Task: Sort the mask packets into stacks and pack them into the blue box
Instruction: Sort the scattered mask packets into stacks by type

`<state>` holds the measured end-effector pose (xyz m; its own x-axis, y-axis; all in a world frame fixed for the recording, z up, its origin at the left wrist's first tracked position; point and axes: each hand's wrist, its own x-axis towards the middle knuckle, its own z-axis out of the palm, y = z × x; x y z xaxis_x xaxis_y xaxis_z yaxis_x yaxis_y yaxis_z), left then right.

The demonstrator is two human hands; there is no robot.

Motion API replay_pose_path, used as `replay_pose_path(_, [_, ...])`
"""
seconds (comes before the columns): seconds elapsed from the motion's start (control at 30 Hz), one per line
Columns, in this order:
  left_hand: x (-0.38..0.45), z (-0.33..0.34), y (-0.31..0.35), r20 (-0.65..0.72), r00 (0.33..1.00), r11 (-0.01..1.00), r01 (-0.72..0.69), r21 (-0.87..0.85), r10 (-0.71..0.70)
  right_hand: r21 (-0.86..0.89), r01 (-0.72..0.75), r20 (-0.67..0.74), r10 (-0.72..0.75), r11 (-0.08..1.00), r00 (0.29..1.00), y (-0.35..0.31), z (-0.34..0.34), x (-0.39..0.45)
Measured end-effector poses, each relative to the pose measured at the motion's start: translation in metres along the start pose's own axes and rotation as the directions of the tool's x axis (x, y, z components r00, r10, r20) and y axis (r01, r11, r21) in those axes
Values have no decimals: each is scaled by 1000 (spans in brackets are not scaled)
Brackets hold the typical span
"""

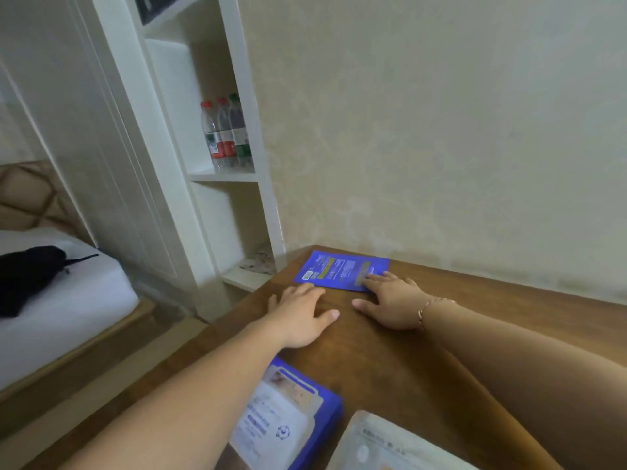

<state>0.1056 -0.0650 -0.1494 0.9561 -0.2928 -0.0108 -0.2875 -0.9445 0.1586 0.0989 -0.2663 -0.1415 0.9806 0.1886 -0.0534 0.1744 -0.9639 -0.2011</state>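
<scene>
Progress, judged: partway; blue box (330, 413) at near table (390, 361) edge holds pale mask packets (271, 422); second pale stack (383, 446) right of box, unpacked; blue packet (334, 268) far beyond box, near wall, not yet collected.
Left hand (302, 315): flat, fingers straight, fingertips at packet's near edge, holding nothing.
Right hand (390, 300): spread, fingertips pressing packet's right corner, no pinch.
</scene>
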Motion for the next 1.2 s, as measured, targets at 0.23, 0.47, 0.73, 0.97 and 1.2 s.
replay_pose_path(0.23, [21, -5, 15, -13, 947, 939, -317, 134, 322, 31, 112, -217, -103, 993, 971, 23, -3, -49])
replay_pose_path(0.47, [23, -2, 34, -8, 626, 460, -565, 685, 780, -78, 232, -279, -245, 970, 929, 53, -2, -74])
replay_pose_path(0.73, [-18, -3, 52, -214, 340, 401, -735, 546, 916, -238, 254, -414, -335, 937, 846, 87, -10, -109])
replay_pose_path(0.97, [-62, -19, 85, -266, 676, 723, -599, 344, 687, -192, 246, -649, -312, 950, 694, 70, -36, -180])
replay_pose_path(1.2, [-115, -65, 136, -171, 971, 431, -228, -873, 168, 747, 208, -505, 335, 631, 796, 49, -101, -250])
